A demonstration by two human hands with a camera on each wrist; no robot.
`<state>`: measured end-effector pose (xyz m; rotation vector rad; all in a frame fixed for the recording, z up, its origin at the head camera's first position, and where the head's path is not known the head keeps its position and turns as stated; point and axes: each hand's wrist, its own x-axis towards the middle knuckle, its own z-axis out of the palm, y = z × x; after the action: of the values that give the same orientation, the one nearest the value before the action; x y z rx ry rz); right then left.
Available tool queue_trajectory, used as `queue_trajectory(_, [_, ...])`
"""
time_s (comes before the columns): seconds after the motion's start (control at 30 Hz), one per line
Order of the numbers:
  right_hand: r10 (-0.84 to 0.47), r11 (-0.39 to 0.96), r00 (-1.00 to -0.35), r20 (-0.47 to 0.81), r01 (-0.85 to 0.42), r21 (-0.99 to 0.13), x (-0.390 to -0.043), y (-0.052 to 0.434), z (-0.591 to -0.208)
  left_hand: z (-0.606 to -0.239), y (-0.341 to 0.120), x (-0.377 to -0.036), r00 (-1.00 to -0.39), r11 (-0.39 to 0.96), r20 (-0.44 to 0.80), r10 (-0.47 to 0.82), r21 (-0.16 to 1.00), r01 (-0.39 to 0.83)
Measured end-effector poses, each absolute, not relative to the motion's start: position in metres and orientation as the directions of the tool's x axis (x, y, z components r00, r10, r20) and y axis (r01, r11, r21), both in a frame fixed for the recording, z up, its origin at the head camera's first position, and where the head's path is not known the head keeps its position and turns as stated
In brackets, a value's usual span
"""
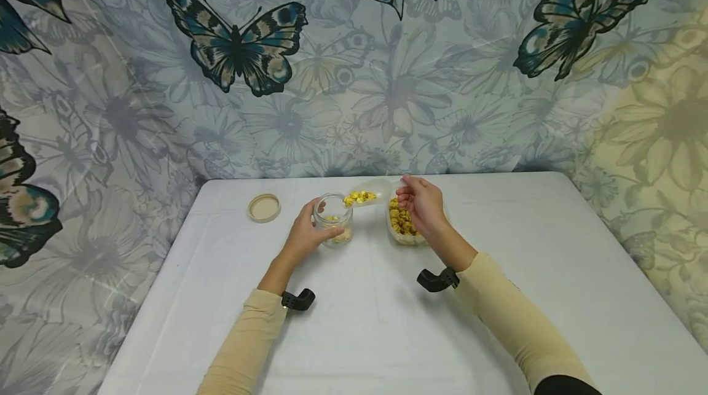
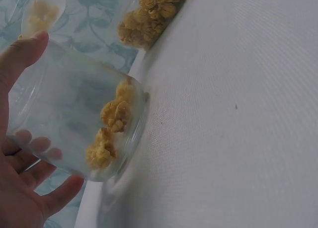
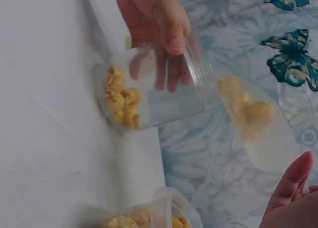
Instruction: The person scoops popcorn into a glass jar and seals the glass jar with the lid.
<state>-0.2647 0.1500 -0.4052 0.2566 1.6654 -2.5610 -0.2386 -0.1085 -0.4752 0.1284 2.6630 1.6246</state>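
My left hand (image 1: 306, 232) grips a clear glass jar (image 1: 333, 220) that stands on the white table (image 1: 376, 327); a few yellow popcorn pieces (image 2: 112, 126) lie at its bottom. My right hand (image 1: 421, 200) pinches the handle of a clear plastic scoop (image 1: 366, 193), tilted toward the jar's mouth with yellow pieces in it. Under the right hand sits a clear plastic tub (image 1: 402, 224) full of the same yellow pieces. In the right wrist view the scoop (image 3: 254, 119) hangs just beside the jar (image 3: 159, 96) rim, with the left hand's fingers (image 3: 166, 34) round the glass.
A beige round lid (image 1: 264, 207) lies flat on the table left of the jar. A butterfly-print cloth (image 1: 354, 75) hangs behind the table's far edge. Black wrist mounts (image 1: 437, 279) sit on both sleeves.
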Motion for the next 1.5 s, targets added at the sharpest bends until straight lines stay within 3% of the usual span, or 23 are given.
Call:
queue_trajectory(0.47, [0.095,-0.363,-0.993,-0.066,0.027,-0.931,-0.267,0.140,-0.392,-0.477,-0.109,-0.238,-0.997,0.468,0.035,0.076,0.881,0.067])
queue_trajectory(0.87, [0.002,-0.340,-1.000,-0.013,0.012,-0.940,-0.268,0.135,-0.382,-0.480,-0.109,-0.239,-0.996,0.445,0.052,0.074,0.892,0.079])
queue_trajectory(1.07, [0.020,-0.211,-0.999,0.033,-0.036,-0.977,-0.269,0.130,-0.377,-0.479,-0.110,-0.238,-0.996,0.455,0.051,0.078,0.887,0.081])
queue_trajectory(1.33, [0.032,0.048,-0.970,0.240,-0.238,-0.970,-0.269,0.117,-0.369,-0.478,-0.112,-0.238,-0.994,0.461,0.060,0.088,0.882,0.094])
queue_trajectory(1.5, [0.031,0.123,-0.952,0.306,-0.300,-0.946,-0.269,0.110,-0.368,-0.479,-0.111,-0.238,-0.993,0.453,0.069,0.095,0.885,0.105])
